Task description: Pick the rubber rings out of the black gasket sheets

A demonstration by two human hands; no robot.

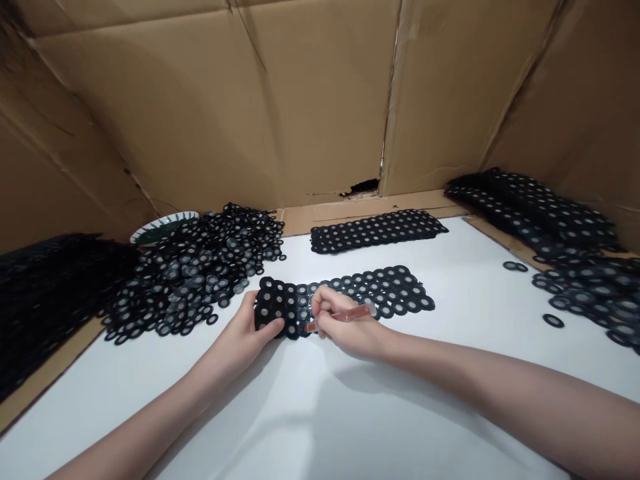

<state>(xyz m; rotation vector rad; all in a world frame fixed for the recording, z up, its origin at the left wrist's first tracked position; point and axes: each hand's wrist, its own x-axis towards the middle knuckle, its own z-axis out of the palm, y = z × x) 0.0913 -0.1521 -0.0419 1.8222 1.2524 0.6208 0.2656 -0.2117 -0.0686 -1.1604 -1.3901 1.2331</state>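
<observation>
A sheet of joined black rings with pale centres (395, 283) lies across the middle of the white table. My left hand (253, 327) grips its left end, the thumb on top, where the rings look folded over or stacked. My right hand (345, 327) is closed around a slim reddish see-through pen-like tool (357, 312). The tool's tip points down and left, at the rings just right of my left thumb. Whether the tip touches them I cannot tell. Part of the sheet is hidden behind my right fingers.
Loose black rings (200, 267) form a heap at left, near a patterned plate (165, 227) and a dark stack (45, 293). Another ring strip (377, 231) lies behind. At right are ring sheets (535, 207) and loose rings (595, 290). Cardboard walls (325, 100) enclose the table (240, 427).
</observation>
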